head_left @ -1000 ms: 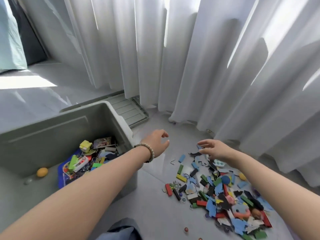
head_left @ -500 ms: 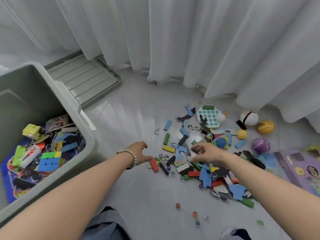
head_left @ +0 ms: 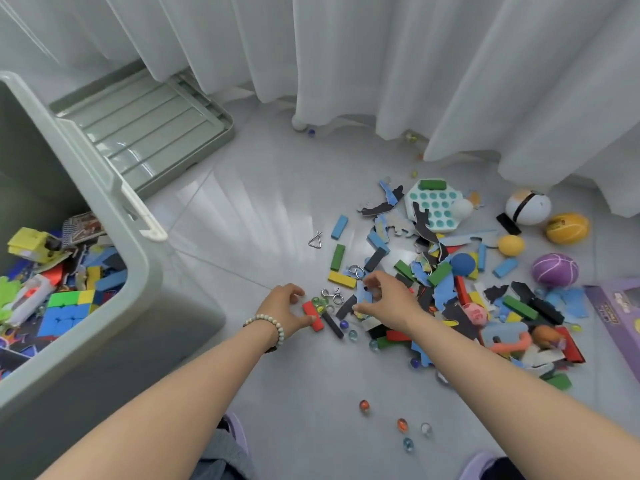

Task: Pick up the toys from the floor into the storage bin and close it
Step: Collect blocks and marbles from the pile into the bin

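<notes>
Both hands have dropped from mid-air to the floor: left hand (head_left: pixel 289 310) pinching a red block (head_left: pixel 312 316), right hand (head_left: pixel 384 299) cupped, unclenched, corralling the toy pile (head_left: pixel 450 289) beside the storage bin (head_left: pixel 145 268).

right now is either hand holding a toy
Nothing is lifted. The left hand pinches the near end of a red block on the floor; the right hand hovers open.
</notes>
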Demonstrator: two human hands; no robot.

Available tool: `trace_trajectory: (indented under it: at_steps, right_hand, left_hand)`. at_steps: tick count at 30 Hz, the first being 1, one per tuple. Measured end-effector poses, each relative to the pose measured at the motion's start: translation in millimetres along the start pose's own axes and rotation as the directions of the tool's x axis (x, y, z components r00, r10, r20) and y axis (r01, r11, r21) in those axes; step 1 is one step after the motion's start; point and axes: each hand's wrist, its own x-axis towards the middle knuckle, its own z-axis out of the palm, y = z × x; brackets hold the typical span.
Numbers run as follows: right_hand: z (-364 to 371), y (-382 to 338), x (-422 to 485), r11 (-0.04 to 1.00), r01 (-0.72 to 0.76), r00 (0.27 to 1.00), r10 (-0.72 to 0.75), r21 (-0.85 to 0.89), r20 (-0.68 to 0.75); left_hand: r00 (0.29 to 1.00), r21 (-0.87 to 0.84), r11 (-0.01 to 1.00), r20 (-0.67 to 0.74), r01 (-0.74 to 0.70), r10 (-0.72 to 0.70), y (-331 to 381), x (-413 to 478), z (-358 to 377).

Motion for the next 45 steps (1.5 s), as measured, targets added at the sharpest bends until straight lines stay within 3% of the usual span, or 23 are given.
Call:
trace_trajectory:
  at_steps: [3, 17, 23, 26, 28, 30, 32, 33, 36, 39, 41, 45]
  right_hand:
    - [6, -1, 5, 0.998, -0.039, 0.997, 0.035, -0.053, -0.068]
    - [12, 10, 4, 0.997, -0.02, 0.999, 0.018, -0.08, -0.027]
    - [-6, 24, -2, 0.997, -0.015, 0.995, 0.023, 0.077, -0.098]
    - [-13, 22, -3, 0.962, -0.043, 0.983, 0.089, 0.27, -0.158]
    - [-17, 5, -6, 0.885, -0.018, 0.984, 0.099, 0.465, -0.15]
    - [-16, -17, -11, 0.797, 0.007, 0.998, 0.029, 0.604, -0.05]
    - [-13, -36, -15, 0.788, 0.009, 0.996, -0.063, 0.616, 0.066]
    - [-11, -42, -17, 0.808, 0.027, 0.991, -0.098, 0.588, 0.089]
    - [-9, -37, -18, 0.842, 0.113, 0.993, -0.108, 0.528, -0.041]
    - [-8, -14, -15, 0.862, 0.087, 0.99, -0.019, 0.499, -0.139]
    - [-1, 0, -12, 0.921, 0.049, 0.99, 0.007, 0.387, -0.141]
    - [24, 7, -7, 0.961, 0.021, 0.993, 0.011, 0.276, -0.113]
  left_hand:
    - [1.0, -0.067, 0.997, 0.006, -0.025, 0.025, 2, 1, 7]
    - [0.998, -0.269, 0.963, 0.061, 0.005, 0.011, 2, 3, 20]
    - [0.998, -0.367, 0.929, -0.001, 0.053, -0.057, 2, 2, 19]
    - [0.993, -0.462, 0.886, -0.091, 0.02, -0.069, 10, -1, 14]
    - [0.994, -0.65, 0.757, -0.028, 0.066, -0.11, 23, -6, 9]
    - [0.962, -0.858, 0.435, 0.242, 0.273, -0.125, 35, -12, 3]
    - [0.888, -0.883, 0.101, 0.459, 0.458, -0.015, 38, -17, -4]
    - [0.866, -0.866, 0.0, 0.499, 0.499, 0.037, 35, -17, -6]
    - [0.86, -0.853, -0.106, 0.506, 0.511, 0.07, 25, -20, -13]
    - [0.901, -0.902, -0.027, 0.433, 0.432, -0.039, 18, -22, -17]
    - [0.93, -0.926, 0.109, 0.351, 0.362, -0.111, 10, -19, -16]
    - [0.966, -0.851, 0.456, 0.235, 0.259, -0.11, -4, -18, -13]
